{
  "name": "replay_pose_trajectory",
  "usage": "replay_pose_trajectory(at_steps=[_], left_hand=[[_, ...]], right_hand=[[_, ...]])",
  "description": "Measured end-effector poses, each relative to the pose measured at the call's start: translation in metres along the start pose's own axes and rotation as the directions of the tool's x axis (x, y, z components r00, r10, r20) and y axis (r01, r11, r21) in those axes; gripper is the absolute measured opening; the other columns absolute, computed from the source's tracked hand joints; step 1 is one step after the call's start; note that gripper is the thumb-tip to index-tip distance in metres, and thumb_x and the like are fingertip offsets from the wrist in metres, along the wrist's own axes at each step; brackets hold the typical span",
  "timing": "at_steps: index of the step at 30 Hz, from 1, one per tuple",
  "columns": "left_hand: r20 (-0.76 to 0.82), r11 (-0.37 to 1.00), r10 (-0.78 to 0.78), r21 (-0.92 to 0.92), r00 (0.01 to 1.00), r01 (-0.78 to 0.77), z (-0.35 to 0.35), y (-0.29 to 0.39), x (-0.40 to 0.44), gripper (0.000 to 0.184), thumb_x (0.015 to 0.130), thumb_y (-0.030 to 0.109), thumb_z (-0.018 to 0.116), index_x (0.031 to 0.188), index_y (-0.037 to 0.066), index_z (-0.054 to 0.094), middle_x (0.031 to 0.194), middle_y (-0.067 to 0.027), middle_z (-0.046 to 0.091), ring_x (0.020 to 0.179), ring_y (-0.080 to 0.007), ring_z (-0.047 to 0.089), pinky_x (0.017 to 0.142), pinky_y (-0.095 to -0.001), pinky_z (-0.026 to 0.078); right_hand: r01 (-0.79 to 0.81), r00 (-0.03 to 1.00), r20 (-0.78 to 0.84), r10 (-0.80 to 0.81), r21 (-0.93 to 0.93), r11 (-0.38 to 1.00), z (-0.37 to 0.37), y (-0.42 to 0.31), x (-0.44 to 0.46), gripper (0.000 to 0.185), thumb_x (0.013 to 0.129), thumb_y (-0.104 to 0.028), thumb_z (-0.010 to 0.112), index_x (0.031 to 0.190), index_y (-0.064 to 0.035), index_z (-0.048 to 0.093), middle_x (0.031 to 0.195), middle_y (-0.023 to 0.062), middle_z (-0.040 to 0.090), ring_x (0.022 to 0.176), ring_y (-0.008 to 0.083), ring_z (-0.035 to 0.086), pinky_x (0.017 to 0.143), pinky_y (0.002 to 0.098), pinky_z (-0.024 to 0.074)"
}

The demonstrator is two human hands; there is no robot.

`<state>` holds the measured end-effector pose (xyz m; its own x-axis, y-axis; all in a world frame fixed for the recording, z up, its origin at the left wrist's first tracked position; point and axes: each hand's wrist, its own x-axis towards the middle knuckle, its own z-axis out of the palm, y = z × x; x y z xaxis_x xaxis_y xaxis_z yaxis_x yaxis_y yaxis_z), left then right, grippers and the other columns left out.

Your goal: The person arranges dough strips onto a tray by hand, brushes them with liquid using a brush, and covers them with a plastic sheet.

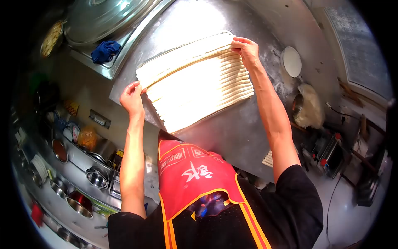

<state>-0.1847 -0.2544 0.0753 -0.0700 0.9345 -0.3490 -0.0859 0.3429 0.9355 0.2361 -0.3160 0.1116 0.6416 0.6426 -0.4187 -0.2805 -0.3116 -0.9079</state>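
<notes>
Two hands, your left hand (132, 101) and right hand (248, 51), pinch opposite ends of one dough strip (186, 67) in closed fingers, apparently to hold it straight beside parallel strips (198, 92) on the metal surface (232, 135).

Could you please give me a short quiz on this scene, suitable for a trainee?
1. Multiple choice: What are the left hand and the right hand pinching near its two ends?
A) a metal bowl
B) a long pale strip
C) the apron's strap

2. True or false: The two hands are touching each other.

3. Fill in the missing word: The cloth beside the large round metal lid is ____ in colour.

Key: 1. B; 2. False; 3. blue
</notes>
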Motion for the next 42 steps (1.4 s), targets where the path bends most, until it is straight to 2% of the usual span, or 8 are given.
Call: replay_pose_trajectory(at_steps=[13, 19, 25, 27, 29, 34, 38, 42], left_hand=[[-0.045, 0.988, 0.083, 0.133, 0.996, -0.076, 0.006, 0.001, -0.013, 0.021, 0.09, 0.002, 0.064, 0.109, -0.007, 0.061, 0.097, -0.0091, 0.064, 0.075, -0.0125, 0.061, 0.069, -0.0249, 0.054], [0.042, 0.966, 0.098, 0.235, 0.994, -0.105, 0.002, -0.006, -0.01, 0.018, 0.093, 0.005, 0.061, 0.108, -0.005, 0.062, 0.095, -0.0083, 0.065, 0.075, -0.0121, 0.061, 0.065, -0.0245, 0.053], [0.076, 0.896, 0.237, 0.368, 0.969, -0.248, 0.006, -0.018, -0.008, 0.016, 0.094, 0.007, 0.061, 0.106, -0.004, 0.062, 0.095, -0.0074, 0.065, 0.077, -0.0124, 0.061, 0.065, -0.0242, 0.052], [0.098, 0.866, 0.254, 0.419, 0.962, -0.271, 0.001, -0.02, -0.003, 0.016, 0.093, 0.008, 0.062, 0.104, -0.003, 0.063, 0.093, -0.0063, 0.066, 0.077, -0.0122, 0.061, 0.065, -0.0236, 0.051], [0.105, 0.853, 0.227, 0.459, 0.968, -0.25, 0.0, -0.012, -0.002, 0.017, 0.094, 0.01, 0.06, 0.103, -0.004, 0.063, 0.093, -0.0076, 0.066, 0.075, -0.0134, 0.061, 0.065, -0.0247, 0.052], [-0.035, 0.706, 0.521, 0.579, 0.853, -0.408, 0.008, 0.016, -0.04, 0.019, 0.09, 0.011, 0.065, 0.1, -0.005, 0.065, 0.087, -0.01, 0.068, 0.074, -0.0168, 0.061, 0.071, -0.026, 0.052], [0.482, 0.648, 0.417, 0.437, 0.771, -0.624, 0.051, -0.007, -0.155, 0.015, 0.093, 0.004, 0.061, 0.104, -0.005, 0.065, 0.091, -0.0083, 0.066, 0.078, -0.0151, 0.061, 0.071, -0.0271, 0.052], [0.843, 0.766, -0.149, 0.429, 0.517, -0.479, 0.123, -0.052, -0.29, 0.019, 0.092, 0.005, 0.061, 0.108, -0.002, 0.067, 0.096, -0.0094, 0.069, 0.085, -0.0166, 0.065, 0.077, -0.029, 0.053]], right_hand=[[0.233, 0.829, -0.241, -0.505, -0.673, 0.703, -0.007, 0.029, 0.009, 0.032, 0.074, -0.019, 0.066, 0.101, -0.0011, 0.073, 0.081, 0.0136, 0.071, 0.075, 0.0196, 0.067, 0.075, 0.0302, 0.0536], [0.267, 0.827, -0.268, -0.495, -0.587, 0.765, -0.002, 0.042, -0.002, 0.018, 0.083, -0.011, 0.064, 0.097, -0.0045, 0.072, 0.088, 0.0125, 0.071, 0.082, 0.0263, 0.067, 0.08, 0.0356, 0.0532], [0.454, 0.643, 0.032, -0.765, -0.82, 0.348, -0.005, 0.046, -0.003, 0.014, 0.086, -0.011, 0.063, 0.097, -0.0049, 0.07, 0.093, 0.0121, 0.07, 0.088, 0.0286, 0.065, 0.081, 0.0379, 0.0516], [0.457, 0.681, 0.047, -0.731, -0.808, 0.373, -0.009, 0.045, -0.004, 0.016, 0.088, -0.012, 0.061, 0.099, -0.0058, 0.07, 0.096, 0.0121, 0.07, 0.09, 0.0291, 0.065, 0.082, 0.0393, 0.0516], [0.331, 0.878, -0.147, -0.455, -0.5, 0.8, -0.011, 0.025, -0.023, 0.028, 0.085, -0.013, 0.055, 0.108, -0.0056, 0.068, 0.104, 0.0174, 0.068, 0.095, 0.0354, 0.063, 0.087, 0.0422, 0.0504], [0.516, 0.687, -0.192, -0.701, -0.55, 0.656, -0.038, 0.059, -0.124, 0.015, 0.085, -0.005, 0.06, 0.097, -0.0002, 0.068, 0.083, 0.0188, 0.067, 0.075, 0.0315, 0.066, 0.068, 0.0387, 0.0521], [0.569, 0.796, 0.128, -0.591, -0.49, 0.66, -0.102, 0.13, -0.281, 0.008, 0.084, -0.006, 0.061, 0.089, -0.0033, 0.067, 0.08, 0.0157, 0.067, 0.072, 0.0313, 0.067, 0.064, 0.0374, 0.0533], [-0.039, 0.983, -0.169, -0.069, -0.566, 0.824, -0.229, 0.258, -0.437, 0.015, 0.086, -0.011, 0.061, 0.096, -0.0057, 0.069, 0.086, 0.0153, 0.07, 0.078, 0.0269, 0.07, 0.071, 0.0356, 0.0544]])
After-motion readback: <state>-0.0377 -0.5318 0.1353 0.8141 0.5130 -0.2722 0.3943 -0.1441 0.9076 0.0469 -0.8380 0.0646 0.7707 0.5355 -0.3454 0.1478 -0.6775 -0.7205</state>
